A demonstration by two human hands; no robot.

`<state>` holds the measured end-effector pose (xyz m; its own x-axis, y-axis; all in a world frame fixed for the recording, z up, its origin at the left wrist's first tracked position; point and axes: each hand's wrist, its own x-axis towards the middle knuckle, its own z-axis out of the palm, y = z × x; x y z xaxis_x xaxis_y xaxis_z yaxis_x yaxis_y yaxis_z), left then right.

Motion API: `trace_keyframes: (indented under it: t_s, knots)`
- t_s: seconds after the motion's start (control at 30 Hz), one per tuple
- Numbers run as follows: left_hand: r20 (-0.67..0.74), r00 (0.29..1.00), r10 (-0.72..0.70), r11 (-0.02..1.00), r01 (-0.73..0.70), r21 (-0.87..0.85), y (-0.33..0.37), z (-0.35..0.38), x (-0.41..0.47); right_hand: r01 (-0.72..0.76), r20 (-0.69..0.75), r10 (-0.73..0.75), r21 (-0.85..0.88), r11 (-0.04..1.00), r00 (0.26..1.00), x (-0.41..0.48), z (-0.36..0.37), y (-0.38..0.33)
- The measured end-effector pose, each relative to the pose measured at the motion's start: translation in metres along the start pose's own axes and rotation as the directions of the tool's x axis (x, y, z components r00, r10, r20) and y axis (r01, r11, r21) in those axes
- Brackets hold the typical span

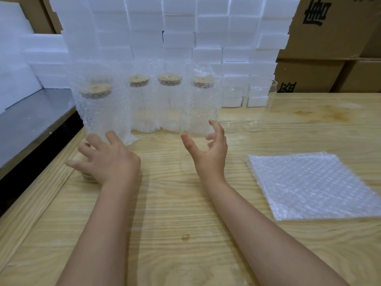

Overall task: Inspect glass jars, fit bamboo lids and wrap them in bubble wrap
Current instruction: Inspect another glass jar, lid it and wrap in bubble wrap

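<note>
Head view: we see the left hand (105, 159) near left on the wooden table (165, 223), fingers spread wide over a short stack of bamboo lids (89, 178); we cannot tell if it grips one. The right hand (208, 149) is at centre, thumb and fingers apart and curled round the near side of a bare glass jar (199, 114) that stands upright with no lid; we cannot tell if they clamp it. Behind it is a row of wrapped jars (142, 104), lids on, in bubble wrap. Two more bare jars (261, 104) stand far right of the row. A flat stack of bubble wrap sheets (313, 186) lies near right. Far back are a wall of white foam blocks (185, 27) and cardboard boxes (329, 38).
</note>
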<state>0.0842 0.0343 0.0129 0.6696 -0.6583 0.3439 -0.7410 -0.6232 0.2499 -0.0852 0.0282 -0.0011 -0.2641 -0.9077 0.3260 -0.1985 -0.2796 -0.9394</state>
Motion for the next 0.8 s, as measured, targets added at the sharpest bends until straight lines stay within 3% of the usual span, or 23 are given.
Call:
trace_keyframes:
  t_s: [0.1,0.3,0.43,0.53,0.67,0.8]
  knots:
    - [0.102,0.994,0.034,0.993,-0.045,0.106,-0.002,0.005,0.0,-0.006,0.011,0.006,-0.002,1.0,1.0,0.0,0.0,-0.001]
    - [0.051,0.991,0.123,0.976,-0.13,0.173,-0.002,0.003,-0.001,-0.01,0.018,0.01,0.001,1.0,1.0,-0.001,0.0,-0.002]
    - [-0.055,0.984,0.168,0.984,-0.164,0.069,-0.002,0.004,-0.002,-0.005,0.017,0.005,-0.003,1.0,1.0,0.0,0.0,-0.001]
    - [-0.221,0.935,0.278,0.945,-0.307,-0.113,0.003,-0.003,-0.009,-0.004,0.014,0.005,-0.007,1.0,1.0,0.0,0.001,0.0]
    - [-0.538,0.781,0.318,0.743,-0.558,-0.37,0.022,-0.023,-0.021,-0.003,0.014,0.003,-0.014,1.0,1.0,0.001,0.003,0.0]
    - [-0.525,0.833,0.173,0.274,-0.553,-0.787,0.049,-0.055,-0.022,0.001,0.01,-0.001,-0.016,1.0,1.0,0.001,0.003,0.0]
